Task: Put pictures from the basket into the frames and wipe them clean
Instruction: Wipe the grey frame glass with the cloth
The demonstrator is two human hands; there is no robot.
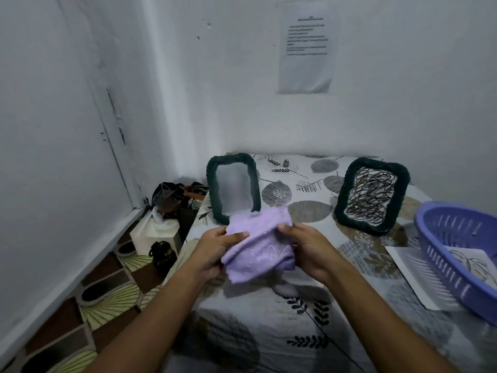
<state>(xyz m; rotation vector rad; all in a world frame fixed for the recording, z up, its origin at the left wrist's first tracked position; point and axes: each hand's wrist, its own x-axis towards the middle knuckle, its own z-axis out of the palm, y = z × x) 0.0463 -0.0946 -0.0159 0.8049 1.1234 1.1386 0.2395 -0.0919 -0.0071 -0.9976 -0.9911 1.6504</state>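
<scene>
1. At frame centre, a lilac cloth [258, 249] is pinched on both sides by the left hand [215, 251] and right hand [309, 249].
2. Behind it, two frames [233, 185] [372, 195] are propped upright.
3. At right, pictures [411, 270] are seen under and inside the basket [454, 254].

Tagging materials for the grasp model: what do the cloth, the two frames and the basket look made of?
Lilac cloth: soft textile, possibly microfibre; it folds and drapes between the left hand and right hand. Left frame and right frame: dark green borders with a ribbed, rope-like texture, probably woven or wrapped cord; matte. Basket: purple moulded plastic, slightly glossy, with slotted walls.
</scene>
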